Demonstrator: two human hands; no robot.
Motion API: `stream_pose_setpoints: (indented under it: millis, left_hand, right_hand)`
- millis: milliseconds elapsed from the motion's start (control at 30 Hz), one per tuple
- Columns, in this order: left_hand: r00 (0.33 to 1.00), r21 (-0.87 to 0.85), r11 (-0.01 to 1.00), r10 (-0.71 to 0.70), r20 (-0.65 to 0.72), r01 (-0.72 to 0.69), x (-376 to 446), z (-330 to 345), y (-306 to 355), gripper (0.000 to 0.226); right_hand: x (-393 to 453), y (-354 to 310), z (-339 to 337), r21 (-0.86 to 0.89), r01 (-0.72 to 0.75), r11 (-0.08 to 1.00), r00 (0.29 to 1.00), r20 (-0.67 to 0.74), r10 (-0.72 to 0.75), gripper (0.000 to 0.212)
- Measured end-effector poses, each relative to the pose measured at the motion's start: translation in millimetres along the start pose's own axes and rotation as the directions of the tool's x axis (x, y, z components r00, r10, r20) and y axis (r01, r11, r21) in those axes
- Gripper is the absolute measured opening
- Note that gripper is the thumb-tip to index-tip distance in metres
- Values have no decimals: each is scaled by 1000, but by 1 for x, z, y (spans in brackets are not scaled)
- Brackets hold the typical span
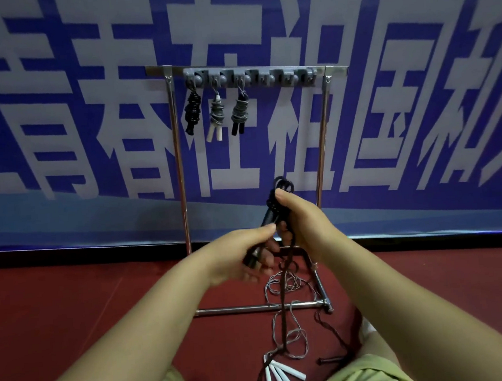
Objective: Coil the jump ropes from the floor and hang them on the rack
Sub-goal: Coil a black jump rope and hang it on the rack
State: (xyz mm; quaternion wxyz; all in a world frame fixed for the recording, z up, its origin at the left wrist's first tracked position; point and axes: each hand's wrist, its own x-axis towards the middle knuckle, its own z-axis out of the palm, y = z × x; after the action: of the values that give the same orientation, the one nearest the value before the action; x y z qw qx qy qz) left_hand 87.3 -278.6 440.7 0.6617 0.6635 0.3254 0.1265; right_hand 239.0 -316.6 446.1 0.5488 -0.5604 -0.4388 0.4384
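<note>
Now both hands grip the dark jump rope before the rack: left hand clasps its handles, right hand pinches the coil. Wraps should stay tight while the tail lifts off the floor.

I see a black jump rope held up in front of the rack, its handles gripped together and a few loops gathered above them, while its loose tail hangs down to the red floor. On the floor near the base of the rack lie tangled grey-white ropes with four white handles close together. Three coiled ropes hang side by side on the left hooks of the metal rack: a black one, a grey one with white handles, a grey one with black handles.
</note>
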Motion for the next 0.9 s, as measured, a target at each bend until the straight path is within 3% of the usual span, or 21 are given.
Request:
stream_pose_setpoints:
  millis: [67,200,300,367,500,600,767,900]
  left_hand:
    - [990,-241,970,-12,143,46,-14,1,0,44]
    - [965,-423,906,122,234,-13,-33,12,3,35]
    - [967,-510,858,172,186,-54,-47,27,13,33]
    - [979,-479,872,175,108,-103,-57,33,20,29]
    - [979,-222,954,192,-73,-203,-70,31,36,20]
    - [944,83,963,268,-191,-256,-72,27,50,18]
    - [887,427,873,371,-274,-234,-71,32,61,18]
    - [866,691,710,426,-263,-139,-70,39,64,18]
  right_hand:
    - [-14,-9,3,86,68,994,994,77,-75,33]
    - [-42,-26,12,129,160,979,969,170,-181,38]
    - [-59,-37,18,16,188,982,980,66,-189,36]
    - [-70,-44,19,-140,220,965,975,30,-218,45]
    - [-87,-60,16,-393,222,893,974,48,-221,52]
    - [-94,-79,12,-434,214,875,972,6,-235,36]
    - [-99,-86,3,-478,188,858,963,-80,-256,16]
    - [-97,-76,-2,-360,122,925,971,-148,-186,44]
